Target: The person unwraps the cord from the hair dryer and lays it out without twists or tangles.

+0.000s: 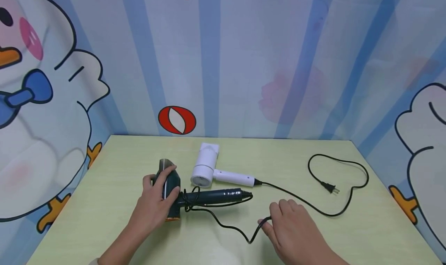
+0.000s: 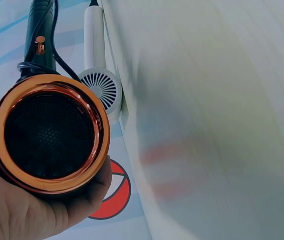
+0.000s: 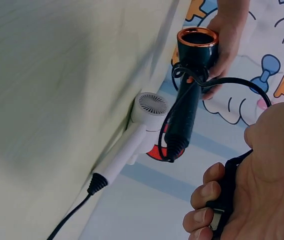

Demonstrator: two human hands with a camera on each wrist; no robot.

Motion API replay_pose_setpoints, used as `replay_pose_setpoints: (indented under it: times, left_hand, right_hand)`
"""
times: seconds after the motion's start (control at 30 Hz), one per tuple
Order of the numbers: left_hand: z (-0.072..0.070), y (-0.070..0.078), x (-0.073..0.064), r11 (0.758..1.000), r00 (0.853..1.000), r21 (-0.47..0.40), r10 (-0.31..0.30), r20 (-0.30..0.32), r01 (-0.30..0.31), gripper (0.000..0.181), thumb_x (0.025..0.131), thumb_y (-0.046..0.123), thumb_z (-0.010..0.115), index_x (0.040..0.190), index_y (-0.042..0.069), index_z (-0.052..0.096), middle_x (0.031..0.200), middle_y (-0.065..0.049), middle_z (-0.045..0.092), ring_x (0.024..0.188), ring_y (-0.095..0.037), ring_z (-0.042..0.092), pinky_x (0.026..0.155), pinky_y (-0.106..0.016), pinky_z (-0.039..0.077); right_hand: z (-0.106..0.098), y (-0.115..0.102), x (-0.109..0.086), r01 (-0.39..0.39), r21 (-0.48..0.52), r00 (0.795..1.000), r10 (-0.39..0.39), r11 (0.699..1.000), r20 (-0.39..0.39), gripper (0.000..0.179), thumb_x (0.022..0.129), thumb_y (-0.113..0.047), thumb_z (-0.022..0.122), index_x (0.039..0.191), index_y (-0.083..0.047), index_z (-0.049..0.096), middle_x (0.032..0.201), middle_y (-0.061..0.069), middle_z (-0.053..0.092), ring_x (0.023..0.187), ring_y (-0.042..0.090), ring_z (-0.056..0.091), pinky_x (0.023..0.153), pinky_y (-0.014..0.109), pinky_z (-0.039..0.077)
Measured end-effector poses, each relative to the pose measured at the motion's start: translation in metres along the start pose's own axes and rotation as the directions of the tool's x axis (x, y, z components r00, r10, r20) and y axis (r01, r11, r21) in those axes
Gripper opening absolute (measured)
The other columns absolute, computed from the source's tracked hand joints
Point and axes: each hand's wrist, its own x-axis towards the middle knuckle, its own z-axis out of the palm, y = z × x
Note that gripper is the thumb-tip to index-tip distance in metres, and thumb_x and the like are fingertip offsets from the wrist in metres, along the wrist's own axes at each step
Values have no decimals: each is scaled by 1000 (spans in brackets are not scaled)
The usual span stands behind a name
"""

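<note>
My left hand (image 1: 153, 203) grips the barrel of a dark green hair dryer (image 1: 170, 187), fingers and thumb wrapped round it. A copper-coloured ring (image 2: 1, 130) rims its round grille in the left wrist view. Its handle (image 1: 216, 196) points right, with black cord (image 3: 179, 72) looped round it near the barrel. From there the cord runs slack to my right hand (image 1: 294, 232), whose fingers curl round the plug end (image 3: 224, 205) of that cord. A bit of the plug's metal shows between the fingers in the right wrist view; the rest is hidden.
Just behind the dark dryer, a white hair dryer (image 1: 205, 164) lies on the pale table (image 1: 348, 241), handle to the right. Its black cord (image 1: 310, 205) bends across the right side to a two-prong plug (image 1: 329, 187). A cartoon-printed backdrop (image 1: 237, 63) stands along the table's far edge.
</note>
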Motion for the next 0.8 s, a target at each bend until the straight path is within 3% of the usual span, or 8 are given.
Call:
replay_pose_setpoints:
  times: [0.13, 0.37, 0.5, 0.8]
  left_hand:
    - [0, 1, -1, 1000, 1000, -5, 2, 2, -2, 57, 104, 42, 52, 155, 40, 29, 151, -25, 19, 107, -48, 60, 74, -49, 59]
    - [-2, 2, -4, 1000, 1000, -9, 7, 7, -7, 56, 104, 44, 52, 155, 41, 29, 152, -25, 19, 109, -48, 60, 74, -50, 59]
    - [-3, 3, -6, 1000, 1000, -15, 7, 13, -7, 56, 104, 45, 51, 155, 41, 30, 152, -24, 19, 109, -48, 60, 74, -48, 59]
    - [-6, 5, -10, 1000, 1000, -14, 11, 21, -11, 55, 104, 45, 52, 155, 43, 30, 152, -23, 20, 110, -46, 60, 76, -49, 58]
  right_hand:
    - [8, 3, 4, -15, -13, 1000, 15, 1000, 0, 35, 104, -43, 53, 86, -13, 47, 73, -2, 34, 70, 17, 32, 65, 31, 30]
    - [32, 15, 14, -18, -35, 991, 13, 999, -130, 38, 103, -40, 54, 80, -12, 42, 70, 0, 31, 67, 19, 30, 66, 32, 31]
    - [42, 21, 19, -31, -48, 986, 23, 998, -164, 40, 102, -39, 58, 79, -10, 41, 70, 2, 32, 66, 21, 33, 65, 34, 33]
    - [54, 31, 36, -99, -39, 983, 91, 994, -162, 43, 101, -40, 59, 76, -9, 44, 67, 3, 35, 61, 21, 34, 58, 35, 31]
